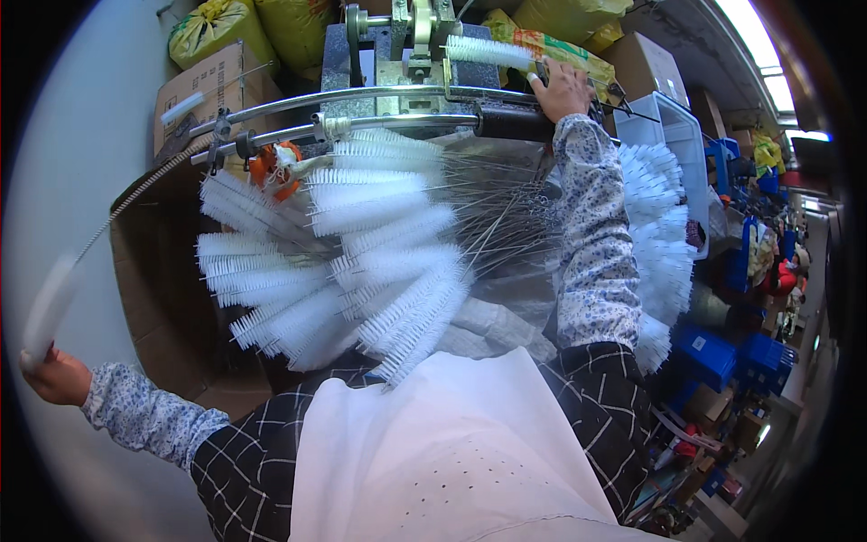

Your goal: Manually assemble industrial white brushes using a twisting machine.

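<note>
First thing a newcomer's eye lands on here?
The fan of white bottle brushes spread across the middle, their wire stems converging to the right. Above it, the right hand grips the black handle of a metal machine, next to another brush. At lower left, the left hand holds a blurred white brush on a long twisted wire.

The left hand sits closed in a fist at eight o'clock on a bent arm in a blue-flowered sleeve, while the right hand reaches to one o'clock, arm stretched straight, fingers curled downward in a grip.
</note>
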The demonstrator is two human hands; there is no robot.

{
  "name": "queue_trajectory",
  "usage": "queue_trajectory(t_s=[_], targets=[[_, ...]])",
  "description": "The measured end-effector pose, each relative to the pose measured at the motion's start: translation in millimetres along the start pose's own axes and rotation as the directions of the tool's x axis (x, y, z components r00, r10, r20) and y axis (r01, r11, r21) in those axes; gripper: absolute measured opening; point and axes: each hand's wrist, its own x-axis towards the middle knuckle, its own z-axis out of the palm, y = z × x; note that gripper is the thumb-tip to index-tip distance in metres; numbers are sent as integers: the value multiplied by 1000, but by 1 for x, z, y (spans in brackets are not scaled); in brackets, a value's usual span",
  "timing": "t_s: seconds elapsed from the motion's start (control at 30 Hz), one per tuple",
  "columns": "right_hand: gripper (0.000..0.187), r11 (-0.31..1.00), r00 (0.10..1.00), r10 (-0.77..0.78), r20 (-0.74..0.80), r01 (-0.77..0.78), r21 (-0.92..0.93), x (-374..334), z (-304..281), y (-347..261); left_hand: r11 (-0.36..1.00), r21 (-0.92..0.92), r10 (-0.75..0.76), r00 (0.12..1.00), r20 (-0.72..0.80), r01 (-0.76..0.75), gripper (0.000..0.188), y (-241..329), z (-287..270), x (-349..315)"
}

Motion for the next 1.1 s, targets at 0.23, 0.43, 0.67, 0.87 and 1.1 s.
queue_trajectory(t_s=[0.23,0.43,0.67,0.87,1.1], targets=[[38,935,999,37,-13,-29,353,7,22,-2,381,598,527,697,486,-705,15,31,42,-31],[36,961,998,50,-36,-38,275,-4,2,-50,553,520,467,759,453,-651,11,52,69,-51],[22,967,1000,10,10,-12,255,-15,-8,-129,948,-266,-89,948,307,175,15,31,77,-50],[20,967,998,-29,64,11,255,-17,-16,-150,899,-354,-138,933,331,259,18,40,114,-66],[24,971,993,-39,113,10,240,-12,-17,-104,889,-346,-198,933,300,300,23,51,116,-72]])
